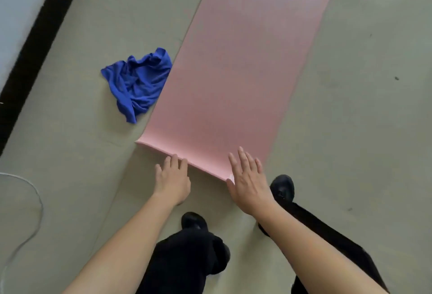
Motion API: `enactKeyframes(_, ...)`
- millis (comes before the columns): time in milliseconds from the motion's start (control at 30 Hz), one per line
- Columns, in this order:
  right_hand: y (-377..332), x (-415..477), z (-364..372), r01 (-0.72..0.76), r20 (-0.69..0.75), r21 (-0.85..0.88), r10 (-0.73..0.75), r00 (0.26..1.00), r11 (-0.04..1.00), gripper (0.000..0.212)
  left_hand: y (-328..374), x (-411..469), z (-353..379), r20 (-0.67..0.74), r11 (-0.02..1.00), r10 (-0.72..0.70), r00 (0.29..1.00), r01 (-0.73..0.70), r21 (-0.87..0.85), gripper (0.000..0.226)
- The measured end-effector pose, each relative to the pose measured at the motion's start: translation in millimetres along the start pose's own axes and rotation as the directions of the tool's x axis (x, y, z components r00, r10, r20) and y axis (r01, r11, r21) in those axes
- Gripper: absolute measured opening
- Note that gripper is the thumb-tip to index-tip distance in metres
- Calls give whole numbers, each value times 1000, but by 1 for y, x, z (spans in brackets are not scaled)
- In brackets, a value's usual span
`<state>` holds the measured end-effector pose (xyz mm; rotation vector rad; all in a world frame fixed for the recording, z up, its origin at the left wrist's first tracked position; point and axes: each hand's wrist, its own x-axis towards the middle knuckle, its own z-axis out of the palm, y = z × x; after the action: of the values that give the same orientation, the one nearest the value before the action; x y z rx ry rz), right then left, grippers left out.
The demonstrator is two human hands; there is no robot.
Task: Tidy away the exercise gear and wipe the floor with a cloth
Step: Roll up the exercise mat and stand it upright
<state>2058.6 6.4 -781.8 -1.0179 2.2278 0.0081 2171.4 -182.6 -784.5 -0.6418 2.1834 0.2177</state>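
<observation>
1. Mat: long pink foam exercise mat (236,78), unrolled flat on the grey-green floor (350,107), running from the near centre of the view up to the top edge. Near short edge slightly lifted, with a small curl at its left corner.
2. Left hand (173,179): palm down, fingers loosely spread, fingertips touching the near edge of the mat close to its middle. Nothing pinched between the fingers.
3. Right hand (249,186): palm down, fingers splayed, lying over the near right corner of the mat. A small white patch shows at that corner beside the thumb. Flat contact only; no grip visible.
4. Cloth: crumpled blue fabric cloth (138,83) in a heap on the floor, just beside the mat's left long edge; whether it touches the mat cannot be told.
5. Person: both forearms bare, dark trousers, black shoes. Left shoe (194,221) on the floor below the mat's end; right shoe (282,188) just beside the mat's right corner.
6. Surroundings: thin white cable (35,200) looping on the floor at far left; black strip (39,34) running diagonally along the floor's upper left border, pale surface beyond it.
</observation>
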Motion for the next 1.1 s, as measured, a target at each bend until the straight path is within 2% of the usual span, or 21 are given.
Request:
enactKeyframes(100, 12, 38, 93, -15, 51, 60, 12, 999, 998, 68, 20, 62, 71, 102, 1000, -3, 995, 2, 10, 64)
enactKeyframes(300, 25, 97, 245, 3, 88, 75, -9, 996, 997, 68, 19, 166, 197, 65, 973, 85, 994, -97, 208, 74)
enactKeyframes(367, 28, 113, 274, -19, 32, 86, 17, 999, 996, 65, 17, 193, 220, -10, 970, 123, 992, -118, 212, 73)
enactKeyframes(433, 34, 131, 291, -66, -45, 98, 71, 996, 993, 58, 18, 218, 230, -169, 979, 179, 969, -159, 126, 73)
enactKeyframes(533, 58, 168, 297, -141, -206, 89, 157, 966, 986, 57, 19, 256, 233, -388, 965, 262, 884, -242, 99, 70)
enactKeyframes(600, 79, 194, 293, -184, -335, 83, 201, 921, 979, 53, 21, 279, 227, -502, 953, 302, 810, -275, 129, 56)
enactKeyframes(700, 100, 222, 280, -257, -459, 180, 312, 832, 949, 47, 31, 303, 206, -576, 948, 319, 753, -270, 171, 40)
enactKeyframes(800, 98, 218, 275, -195, -588, 272, 323, 741, 942, 28, 37, 313, 188, -557, 961, 276, 784, -233, 148, 42)
enactKeyframes(933, 84, 197, 288, -189, -587, 176, 257, 767, 966, 45, 42, 311, 168, -405, 964, 263, 876, -227, 135, 58)
enactKeyframes(1067, 88, 186, 295, -190, -400, 70, 202, 894, 979, 95, 51, 326, 145, -295, 971, 228, 928, -195, 137, 59)
enactKeyframes(1100, 94, 186, 290, -185, -348, 55, 193, 918, 981, 101, 53, 328, 140, -254, 970, 227, 940, -195, 147, 59)
